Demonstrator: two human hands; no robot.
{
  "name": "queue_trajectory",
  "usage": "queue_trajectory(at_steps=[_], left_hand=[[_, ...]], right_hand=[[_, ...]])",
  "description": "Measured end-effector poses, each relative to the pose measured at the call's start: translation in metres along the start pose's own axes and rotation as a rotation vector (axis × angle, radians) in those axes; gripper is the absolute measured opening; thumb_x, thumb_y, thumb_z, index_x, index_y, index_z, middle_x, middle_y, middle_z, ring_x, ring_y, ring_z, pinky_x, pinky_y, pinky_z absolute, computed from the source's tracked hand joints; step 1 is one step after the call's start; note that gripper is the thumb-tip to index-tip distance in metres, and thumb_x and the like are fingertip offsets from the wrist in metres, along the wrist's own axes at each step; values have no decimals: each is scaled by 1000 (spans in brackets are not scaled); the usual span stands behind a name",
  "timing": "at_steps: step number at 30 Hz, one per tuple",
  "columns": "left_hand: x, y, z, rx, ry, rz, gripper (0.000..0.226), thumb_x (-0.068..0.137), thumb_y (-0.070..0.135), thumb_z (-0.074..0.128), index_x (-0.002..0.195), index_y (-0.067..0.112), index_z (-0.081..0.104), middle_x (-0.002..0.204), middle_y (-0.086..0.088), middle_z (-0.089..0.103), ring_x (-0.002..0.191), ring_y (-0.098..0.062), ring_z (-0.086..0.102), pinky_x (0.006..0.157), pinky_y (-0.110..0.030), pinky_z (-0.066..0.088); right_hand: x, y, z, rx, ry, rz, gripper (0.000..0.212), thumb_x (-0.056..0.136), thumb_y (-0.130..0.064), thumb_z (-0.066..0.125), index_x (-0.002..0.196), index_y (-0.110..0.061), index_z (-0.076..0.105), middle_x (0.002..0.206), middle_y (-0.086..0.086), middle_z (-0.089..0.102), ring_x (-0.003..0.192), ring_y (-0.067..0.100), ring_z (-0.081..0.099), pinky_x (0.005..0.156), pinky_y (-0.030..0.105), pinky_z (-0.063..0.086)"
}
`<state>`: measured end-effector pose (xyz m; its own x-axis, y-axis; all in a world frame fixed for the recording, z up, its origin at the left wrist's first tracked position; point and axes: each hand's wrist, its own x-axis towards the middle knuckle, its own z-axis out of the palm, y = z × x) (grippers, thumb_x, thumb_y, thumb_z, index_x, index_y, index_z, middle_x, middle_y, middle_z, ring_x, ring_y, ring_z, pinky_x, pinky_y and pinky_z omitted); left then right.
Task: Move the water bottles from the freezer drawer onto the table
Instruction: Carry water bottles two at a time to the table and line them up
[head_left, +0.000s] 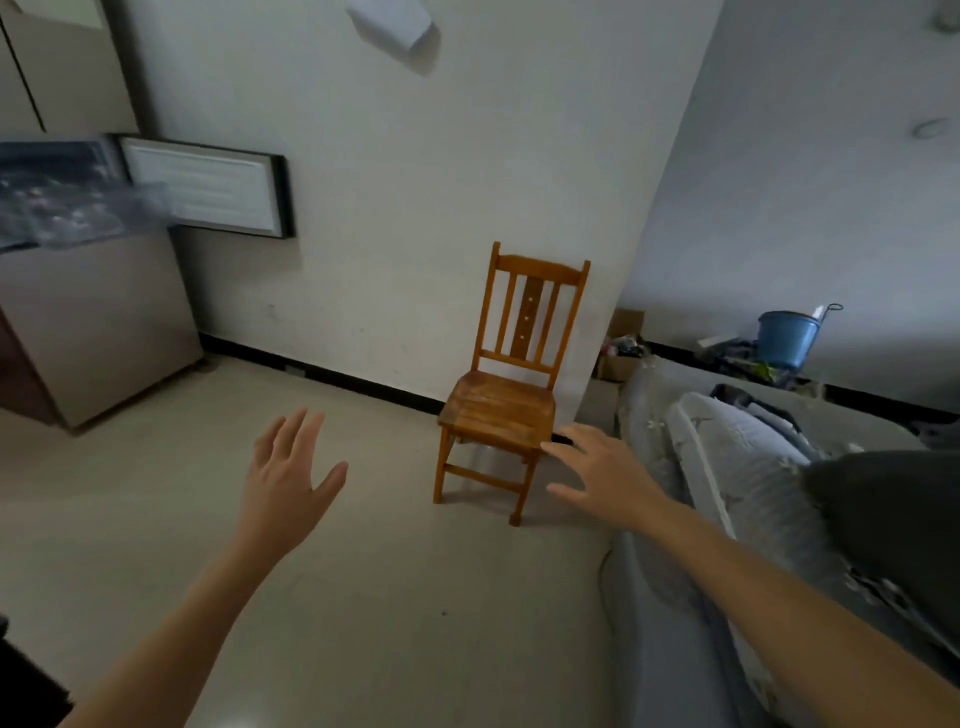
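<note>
The fridge (98, 322) stands at the left edge. Its freezer door (208, 187) is swung open against the wall, and the pulled-out freezer drawer (67, 202) shows as a blurred, frosty mass. I cannot make out single water bottles in it. My left hand (291, 478) is stretched forward over the floor, fingers spread, holding nothing. My right hand (597, 473) is also open and empty, held out near the front corner of a wooden chair. No table is in view.
A wooden chair (509, 395) stands against the white wall ahead. A sofa (701, 519) with cushions and a dark blanket fills the right side. A blue bucket (787, 338) and clutter sit behind it. Bare tiled floor (363, 597) lies between me and the fridge.
</note>
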<state>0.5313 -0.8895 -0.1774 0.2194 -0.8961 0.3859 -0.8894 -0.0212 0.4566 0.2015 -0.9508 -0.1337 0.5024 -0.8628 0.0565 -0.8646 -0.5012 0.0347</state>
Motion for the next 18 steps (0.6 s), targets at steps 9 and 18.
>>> queue_trajectory(at_steps=[9,18], left_hand=[[103,71,83,-53,-65,58,63,86,23,61,138,1,35,146,-19,33,137,-37,21,110,-46,21],[180,117,148,19,-5,21,62,83,20,66,135,-2,39,142,-22,38,134,-40,28,108,-49,25]], right_hand=[[65,112,12,16,-52,98,56,93,-45,43,143,-23,30,153,1,20,140,17,17,112,33,18],[156,214,29,59,-43,13,54,93,-45,43,141,-24,32,153,0,20,141,17,15,113,37,17]])
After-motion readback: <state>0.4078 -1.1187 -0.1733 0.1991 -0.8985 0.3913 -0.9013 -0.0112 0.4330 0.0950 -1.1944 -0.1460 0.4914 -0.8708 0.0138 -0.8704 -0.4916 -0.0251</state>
